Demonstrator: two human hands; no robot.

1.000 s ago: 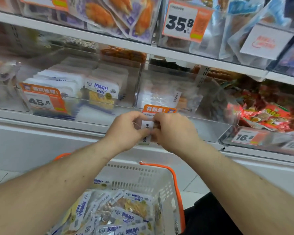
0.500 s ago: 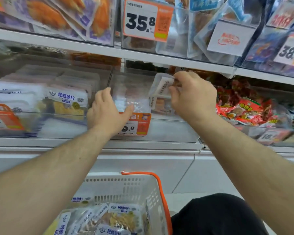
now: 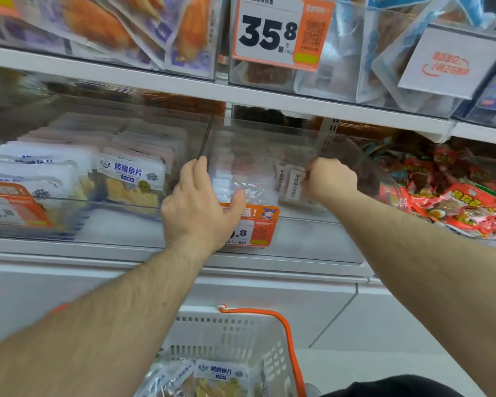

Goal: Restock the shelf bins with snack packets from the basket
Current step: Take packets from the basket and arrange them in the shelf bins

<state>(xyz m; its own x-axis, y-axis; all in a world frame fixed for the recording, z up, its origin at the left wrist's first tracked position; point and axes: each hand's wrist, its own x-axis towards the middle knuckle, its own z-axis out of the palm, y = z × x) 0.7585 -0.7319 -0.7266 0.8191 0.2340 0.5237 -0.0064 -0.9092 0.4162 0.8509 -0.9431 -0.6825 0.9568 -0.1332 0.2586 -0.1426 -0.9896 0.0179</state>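
My right hand (image 3: 331, 179) reaches into the clear middle shelf bin (image 3: 298, 224) and pinches a small clear snack packet (image 3: 294, 186) with a white label, standing beside another like it. My left hand (image 3: 201, 207) rests over the bin's front wall, thumb on the wall beside clear packets (image 3: 249, 187), covering part of the orange price tag (image 3: 258, 227). Below, the white basket (image 3: 229, 333) with orange handles holds several fish-slice packets (image 3: 221, 379).
The left bin (image 3: 103, 224) is filled with white and blue fish-slice packets (image 3: 129, 181). Red packets (image 3: 464, 202) fill the right bin. The upper shelf (image 3: 241, 93) carries big bags and a 35.8 price tag (image 3: 278, 30) close above the bins.
My right hand has dropped from above the bin's rim down into the bin with the small packet. My left hand stays on the front wall. The view has moved closer.
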